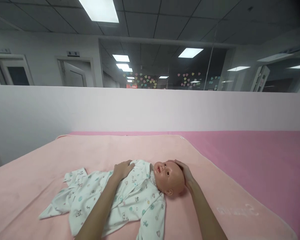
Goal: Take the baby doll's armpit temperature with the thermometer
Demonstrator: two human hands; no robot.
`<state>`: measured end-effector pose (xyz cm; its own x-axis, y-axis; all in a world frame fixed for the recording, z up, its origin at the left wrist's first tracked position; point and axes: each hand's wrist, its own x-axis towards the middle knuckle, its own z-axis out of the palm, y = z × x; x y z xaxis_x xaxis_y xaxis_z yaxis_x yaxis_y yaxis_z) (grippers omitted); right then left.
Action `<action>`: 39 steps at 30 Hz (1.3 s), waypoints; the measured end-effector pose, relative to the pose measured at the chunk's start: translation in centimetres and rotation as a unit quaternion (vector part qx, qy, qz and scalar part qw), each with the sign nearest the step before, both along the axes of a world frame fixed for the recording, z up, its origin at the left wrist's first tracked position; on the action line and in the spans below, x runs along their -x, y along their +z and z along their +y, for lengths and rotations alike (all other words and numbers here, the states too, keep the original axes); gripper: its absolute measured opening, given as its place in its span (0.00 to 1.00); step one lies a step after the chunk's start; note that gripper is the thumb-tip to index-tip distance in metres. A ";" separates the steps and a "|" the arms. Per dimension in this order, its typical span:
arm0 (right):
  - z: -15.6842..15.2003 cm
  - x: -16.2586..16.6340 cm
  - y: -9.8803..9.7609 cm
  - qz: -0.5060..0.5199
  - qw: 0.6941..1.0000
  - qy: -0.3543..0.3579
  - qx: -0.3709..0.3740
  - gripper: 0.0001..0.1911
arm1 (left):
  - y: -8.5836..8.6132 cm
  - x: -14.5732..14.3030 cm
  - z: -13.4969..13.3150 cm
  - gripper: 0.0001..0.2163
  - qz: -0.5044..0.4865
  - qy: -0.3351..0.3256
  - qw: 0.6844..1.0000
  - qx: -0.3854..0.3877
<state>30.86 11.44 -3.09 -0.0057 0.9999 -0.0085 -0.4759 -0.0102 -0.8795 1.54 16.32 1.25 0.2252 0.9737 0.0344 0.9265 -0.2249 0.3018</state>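
Note:
A baby doll (pixel 170 178) lies on its back on a peach towel (pixel 90 150), its head to the right. It wears a white long-sleeved baby outfit (pixel 132 196) with small green and grey prints; the legs of the outfit lie limp to the left. My left hand (pixel 123 170) rests flat on the doll's chest and belly, its fingers stretched over the cloth. Against the crown of the head is my right hand (pixel 186 171), cupped, with fingers extended along its far side. Part of its palm is hidden behind the head.
Under the towel is a pink mat (pixel 252 150), showing at the right and along the back. A low white wall (pixel 150 108) stands behind. Beyond it are glass panels with heart-shaped stickers (pixel 146 80), and an open door (pixel 75 74) at the left.

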 end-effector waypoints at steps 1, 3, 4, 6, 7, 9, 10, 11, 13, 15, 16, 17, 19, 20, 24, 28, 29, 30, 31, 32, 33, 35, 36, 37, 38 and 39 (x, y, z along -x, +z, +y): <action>0.0 -0.1 0.0 0.004 1.000 -0.015 -0.012 0.14 | -0.1 0.0 0.1 0.21 0.002 -0.001 1.000 0.001; 0.0 -0.3 0.1 0.011 0.999 -0.033 -0.023 0.14 | -0.2 0.0 0.2 0.20 0.006 -0.005 1.000 0.002; -0.1 -0.3 0.2 0.011 0.999 -0.038 -0.024 0.14 | -0.2 0.0 0.2 0.20 0.008 -0.007 1.000 0.003; -0.2 -0.3 0.2 0.004 0.999 -0.046 -0.022 0.14 | -0.2 0.0 0.2 0.21 0.008 -0.010 1.000 0.004; -0.3 -0.2 0.2 -0.003 0.999 -0.045 -0.016 0.14 | -0.2 0.0 0.2 0.22 0.007 -0.010 1.000 0.005; -0.4 -0.1 0.0 -0.020 0.999 -0.033 0.006 0.15 | -0.2 0.0 0.3 0.24 0.003 -0.011 1.000 0.006; -0.4 0.0 0.0 -0.027 0.999 -0.024 0.017 0.15 | -0.2 0.0 0.3 0.25 0.001 -0.011 1.000 0.008; -0.4 0.0 -0.1 -0.032 0.999 -0.016 0.028 0.16 | -0.2 0.0 0.4 0.26 0.000 -0.012 1.000 0.009; -0.5 0.2 -0.2 -0.036 0.999 -0.009 0.036 0.17 | -0.3 0.1 0.5 0.28 0.001 -0.014 1.000 0.011; -0.5 0.2 -0.2 -0.037 0.999 -0.011 0.033 0.17 | -0.5 0.1 0.7 0.29 0.002 -0.017 1.000 0.005; -0.5 0.1 -0.2 -0.035 0.999 -0.013 0.028 0.17 | -0.6 0.1 0.8 0.29 0.003 -0.019 1.000 0.000; -0.4 0.1 -0.1 -0.031 0.999 -0.017 0.019 0.17 | -0.7 0.1 0.8 0.30 0.004 -0.019 1.000 -0.005; -0.3 -0.1 0.1 -0.016 0.999 -0.033 -0.002 0.16 | -0.8 0.0 0.9 0.31 0.008 -0.018 1.000 -0.011; -0.3 -0.2 0.2 -0.008 0.999 -0.044 -0.013 0.16 | -0.8 0.0 0.9 0.31 0.010 -0.017 1.000 -0.011; -0.2 -0.3 0.7 -0.032 0.996 -0.063 -0.045 0.17 | -0.6 -0.1 0.7 0.33 0.005 -0.017 1.000 -0.006; -0.5 0.2 1.2 -0.122 0.988 -0.048 -0.079 0.18 | -0.3 -0.2 0.3 0.36 -0.013 -0.019 1.000 0.001; -0.6 0.3 1.3 -0.134 0.986 -0.051 -0.087 0.18 | -0.3 -0.2 0.3 0.36 -0.013 -0.018 1.000 0.005; -0.7 0.4 1.4 -0.141 0.984 -0.056 -0.093 0.19 | -0.2 -0.2 0.2 0.37 -0.012 -0.018 1.000 0.007; -0.8 0.4 1.5 -0.144 0.983 -0.060 -0.097 0.19 | -0.2 -0.3 0.2 0.37 -0.010 -0.018 1.000 0.006; -0.8 0.4 1.5 -0.142 0.983 -0.065 -0.099 0.19 | -0.2 -0.3 0.1 0.36 -0.009 -0.018 1.000 0.004; -0.7 0.3 1.6 -0.135 0.983 -0.072 -0.098 0.18 | -0.2 -0.3 0.1 0.36 -0.009 -0.018 1.000 0.002; -0.5 0.1 1.5 -0.106 0.986 -0.089 -0.089 0.18 | -0.2 -0.3 0.2 0.35 -0.011 -0.013 1.000 0.000; -0.4 -0.1 1.5 -0.088 0.987 -0.098 -0.087 0.18 | -0.2 -0.3 0.2 0.34 -0.012 -0.012 1.000 0.000; -0.3 -0.2 1.4 -0.075 0.987 -0.107 -0.090 0.17 | -0.3 -0.4 0.2 0.34 -0.014 -0.012 1.000 0.000; -0.2 -0.3 1.4 -0.073 0.987 -0.109 -0.096 0.16 | -0.3 -0.4 0.2 0.34 -0.015 -0.012 1.000 -0.002; -0.2 -0.4 1.5 -0.087 0.985 -0.105 -0.107 0.15 | -0.3 -0.4 0.2 0.33 -0.015 -0.012 1.000 -0.004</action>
<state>31.28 11.25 -1.63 0.1839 0.9582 0.2191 -0.2896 0.2658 -0.9195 1.92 16.52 0.98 0.2477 0.9676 0.0489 0.9110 -0.2498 0.3281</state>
